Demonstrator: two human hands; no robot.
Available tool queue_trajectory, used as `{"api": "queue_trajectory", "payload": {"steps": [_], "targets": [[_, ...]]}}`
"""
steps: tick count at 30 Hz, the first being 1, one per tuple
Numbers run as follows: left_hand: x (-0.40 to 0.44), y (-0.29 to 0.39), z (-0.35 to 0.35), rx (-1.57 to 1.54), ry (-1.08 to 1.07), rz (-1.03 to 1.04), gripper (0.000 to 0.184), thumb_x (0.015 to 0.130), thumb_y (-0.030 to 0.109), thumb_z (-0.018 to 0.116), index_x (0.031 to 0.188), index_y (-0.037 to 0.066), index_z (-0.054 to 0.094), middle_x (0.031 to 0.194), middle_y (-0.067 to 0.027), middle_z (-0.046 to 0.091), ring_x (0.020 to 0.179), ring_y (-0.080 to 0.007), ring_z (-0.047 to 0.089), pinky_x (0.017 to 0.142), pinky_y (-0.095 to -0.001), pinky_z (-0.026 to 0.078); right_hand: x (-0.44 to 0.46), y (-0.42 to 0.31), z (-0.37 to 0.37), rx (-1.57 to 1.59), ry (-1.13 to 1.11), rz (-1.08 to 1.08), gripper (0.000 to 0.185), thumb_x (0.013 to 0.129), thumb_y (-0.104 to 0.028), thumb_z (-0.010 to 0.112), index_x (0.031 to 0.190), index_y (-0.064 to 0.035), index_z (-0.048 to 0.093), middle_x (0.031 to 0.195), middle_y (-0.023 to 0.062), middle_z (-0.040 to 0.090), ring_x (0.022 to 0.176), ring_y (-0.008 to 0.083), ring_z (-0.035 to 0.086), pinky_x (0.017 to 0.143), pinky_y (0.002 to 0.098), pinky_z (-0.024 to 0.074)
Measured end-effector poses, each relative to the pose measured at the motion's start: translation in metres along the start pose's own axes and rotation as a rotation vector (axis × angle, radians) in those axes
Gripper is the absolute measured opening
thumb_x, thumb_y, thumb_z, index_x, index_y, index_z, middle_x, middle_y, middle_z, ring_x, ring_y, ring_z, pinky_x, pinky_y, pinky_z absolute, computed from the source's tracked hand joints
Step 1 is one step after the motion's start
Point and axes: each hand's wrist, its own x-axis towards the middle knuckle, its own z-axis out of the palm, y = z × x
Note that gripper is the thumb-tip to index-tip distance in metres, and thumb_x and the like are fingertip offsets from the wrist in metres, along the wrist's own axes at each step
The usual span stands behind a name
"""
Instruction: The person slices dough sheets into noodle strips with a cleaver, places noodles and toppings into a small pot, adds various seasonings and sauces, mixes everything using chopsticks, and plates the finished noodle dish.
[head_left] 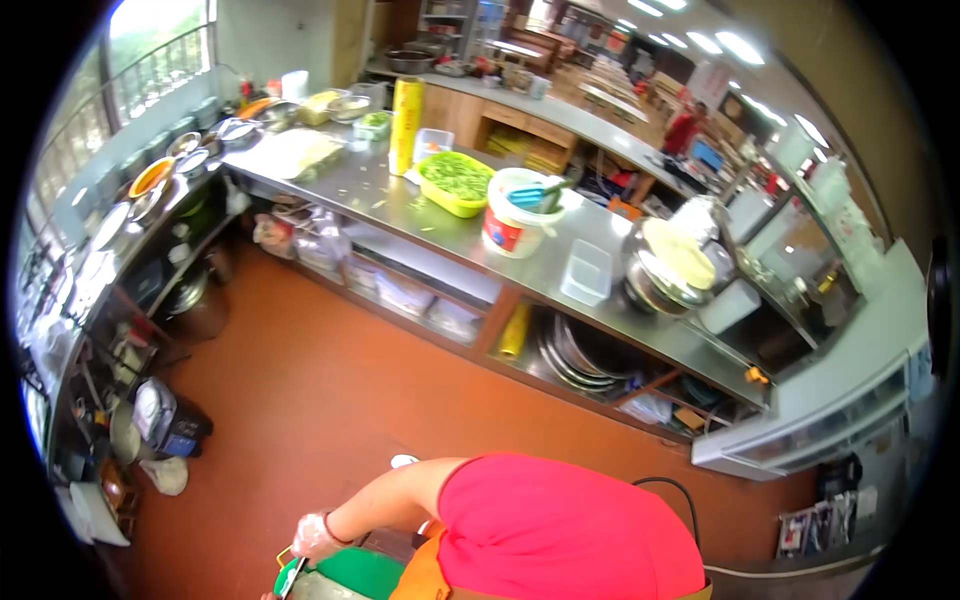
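Note:
Neither of my own hands can be made out. At the bottom edge another person in a red shirt (570,530) and an orange apron (424,572) bends low. This person's arm reaches left, and a hand in a clear plastic glove (316,538) is at the rim of a green basin (362,570). A narrow dark and light object (293,577) lies under that hand; its kind is unclear. Something pale fills part of the basin, cut off by the frame. A skin-coloured sliver at the lower left edge is too small to assign to anyone.
A steel counter (400,232) crosses the room, bearing a green basket (456,205) of chopped greens, a white bucket (510,240), a clear plastic box (587,272) and a yellow roll box (405,125). Steel bowls stand at its right. A dark bin (180,425) is on the red floor (300,370).

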Motion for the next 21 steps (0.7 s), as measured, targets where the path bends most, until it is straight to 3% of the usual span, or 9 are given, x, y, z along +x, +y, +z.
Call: {"api": "queue_trajectory", "payload": {"steps": [3, 6, 9, 11, 15, 19, 20, 21], "targets": [[-0.002, 0.001, 0.006, 0.081, -0.006, 0.012, 0.025, 0.081, 0.033, 0.067, 0.088, 0.009, 0.064, 0.067, -0.0091, 0.064, 0.056, -0.0277, 0.062, 0.05, -0.0404, 0.048, 0.004, -0.001, 0.006, -0.015, -0.001, 0.0, 0.04, 0.084, -0.041, 0.064, 0.093, -0.0027, 0.066, 0.085, 0.0171, 0.069, 0.082, 0.0359, 0.068, 0.073, 0.0463, 0.0553], [-0.004, 0.03, 0.008, -0.172, 0.208, -0.056, 0.02, 0.06, 0.008, 0.075, 0.065, 0.007, 0.056, 0.073, -0.0118, 0.057, 0.071, -0.0337, 0.059, 0.064, -0.0443, 0.048, -0.002, -0.003, 0.012, -0.016, -0.017, 0.036, 0.036, 0.085, -0.038, 0.063, 0.095, -0.0035, 0.066, 0.088, 0.0175, 0.069, 0.084, 0.0362, 0.068, 0.074, 0.046, 0.0553], [-0.013, 0.052, -0.001, -0.137, 0.256, -0.097, 0.015, 0.061, 0.005, 0.071, 0.068, 0.007, 0.059, 0.074, -0.0107, 0.057, 0.072, -0.0312, 0.058, 0.065, -0.043, 0.049, -0.008, -0.011, 0.006, 0.043, -0.078, 0.055, 0.03, 0.086, -0.031, 0.059, 0.101, -0.0051, 0.065, 0.092, 0.0183, 0.069, 0.09, 0.0378, 0.068, 0.077, 0.0473, 0.0545], [-0.021, 0.058, -0.002, -0.121, 0.284, -0.115, 0.009, 0.069, 0.002, 0.066, 0.069, 0.006, 0.059, 0.078, -0.0116, 0.059, 0.075, -0.0313, 0.059, 0.067, -0.0421, 0.049, -0.019, -0.025, -0.018, 0.06, -0.149, 0.068, 0.029, 0.087, -0.03, 0.059, 0.1, -0.004, 0.064, 0.091, 0.0185, 0.069, 0.091, 0.0375, 0.068, 0.076, 0.046, 0.055], [-0.044, 0.077, -0.019, -0.141, 0.415, -0.131, 0.003, 0.076, 0.004, 0.064, 0.078, 0.006, 0.062, 0.08, -0.0114, 0.06, 0.079, -0.0309, 0.059, 0.069, -0.0419, 0.05, -0.023, -0.044, -0.025, -0.023, -0.131, -0.035, 0.022, 0.089, -0.022, 0.055, 0.096, -0.0037, 0.062, 0.09, 0.0189, 0.069, 0.09, 0.036, 0.068, 0.075, 0.0442, 0.0555], [-0.079, 0.081, 0.001, -0.108, 0.298, -0.129, 0.022, 0.074, -0.002, 0.061, 0.095, 0.006, 0.062, 0.094, -0.0113, 0.061, 0.088, -0.0318, 0.058, 0.075, -0.0401, 0.051, -0.029, -0.047, -0.005, -0.062, -0.141, -0.095, 0.018, 0.087, -0.015, 0.052, 0.094, -0.0014, 0.061, 0.089, 0.0181, 0.067, 0.088, 0.0348, 0.068, 0.073, 0.0443, 0.0555], [-0.088, 0.083, 0.006, -0.155, 0.12, -0.215, 0.042, 0.071, -0.002, 0.062, 0.112, 0.005, 0.059, 0.114, -0.0138, 0.06, 0.106, -0.0328, 0.056, 0.09, -0.0394, 0.048, -0.03, -0.043, 0.01, -0.063, -0.13, -0.126, 0.018, 0.087, -0.015, 0.052, 0.094, -0.0006, 0.061, 0.09, 0.0186, 0.067, 0.089, 0.0352, 0.067, 0.074, 0.0444, 0.0554], [-0.096, 0.088, 0.01, -0.137, 0.131, -0.225, 0.047, 0.071, -0.001, 0.063, 0.117, 0.004, 0.057, 0.12, -0.0148, 0.057, 0.111, -0.0333, 0.053, 0.094, -0.0399, 0.045, -0.031, -0.035, 0.029, -0.064, -0.121, -0.153, 0.018, 0.087, -0.015, 0.052, 0.094, 0.0001, 0.06, 0.092, 0.019, 0.066, 0.089, 0.0356, 0.067, 0.075, 0.0445, 0.0553]]}}
